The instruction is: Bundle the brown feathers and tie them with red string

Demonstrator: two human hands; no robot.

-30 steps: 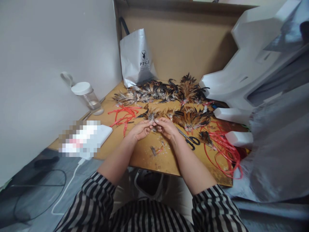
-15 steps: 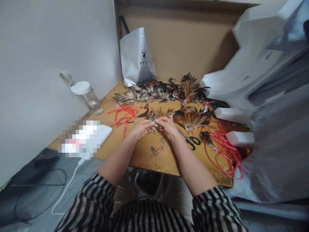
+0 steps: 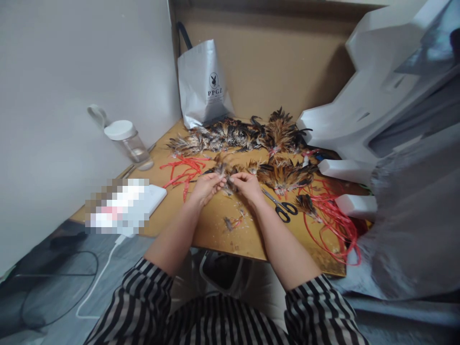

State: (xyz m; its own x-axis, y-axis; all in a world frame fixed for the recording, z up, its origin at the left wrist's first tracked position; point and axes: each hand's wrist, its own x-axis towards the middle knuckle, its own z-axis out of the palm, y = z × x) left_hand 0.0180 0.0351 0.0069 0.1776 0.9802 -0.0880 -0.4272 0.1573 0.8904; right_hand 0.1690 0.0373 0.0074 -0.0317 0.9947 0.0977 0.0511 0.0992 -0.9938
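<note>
My left hand [image 3: 208, 189] pinches some brown feathers [image 3: 222, 165] by their lower ends above the wooden table [image 3: 215, 230]. Just to its right, my right hand [image 3: 247, 186] is closed, thumb and forefinger together at the edge of grey-brown feathers; what it pinches is too small to make out. A small gap separates the two hands. Bundles of brown and black feathers [image 3: 287, 175] lie right of my right hand, and black-handled scissors [image 3: 282, 206] rest below them. Feather scraps [image 3: 233, 223] lie in front of the hands.
A long feather pile [image 3: 230, 134] lies at the back, before a silver bag [image 3: 203, 86]. Red strips [image 3: 183, 170] lie left, more red strands [image 3: 338, 220] right. A clear bottle [image 3: 131, 143] and a white device [image 3: 156, 199] are at the left. White foam [image 3: 345, 170] juts in from the right.
My hands have moved slightly apart. The left hand has shifted left with feathers in its fingers, and the feathers now stand further left.
</note>
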